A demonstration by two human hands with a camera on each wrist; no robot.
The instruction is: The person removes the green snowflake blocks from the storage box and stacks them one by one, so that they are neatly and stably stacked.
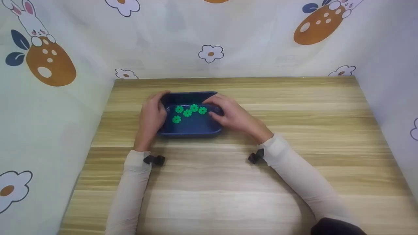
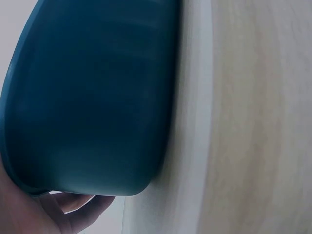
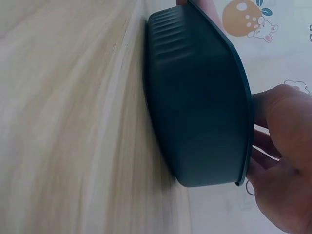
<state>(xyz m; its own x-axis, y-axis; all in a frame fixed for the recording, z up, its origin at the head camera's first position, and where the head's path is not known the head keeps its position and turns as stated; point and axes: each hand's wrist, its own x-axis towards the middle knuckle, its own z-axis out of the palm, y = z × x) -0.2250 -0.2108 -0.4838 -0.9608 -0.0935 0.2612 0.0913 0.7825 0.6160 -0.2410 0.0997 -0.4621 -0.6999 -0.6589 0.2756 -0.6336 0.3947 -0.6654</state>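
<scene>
A dark blue rectangular tray (image 1: 192,126) rests on the table, with several green, notched round pieces (image 1: 187,113) lying on its floor. At the tray's left end, my left hand (image 1: 152,114) grips the rim, its fingers along the outer side; in the left wrist view the hand (image 2: 39,214) shows below the tray wall (image 2: 92,97). My right hand (image 1: 233,114) is at the right end, thumb and fingers reaching over the rim into the tray. The right wrist view shows the hand (image 3: 285,156) against the rim of the tray (image 3: 200,107), fingertips hidden behind it.
The wood-grain table (image 1: 209,182) stretches around the tray. Behind it and at both sides hang pale wall coverings (image 1: 173,39) with flower, rabbit and carrot-like prints. A dark object (image 1: 336,227) shows at the bottom right edge.
</scene>
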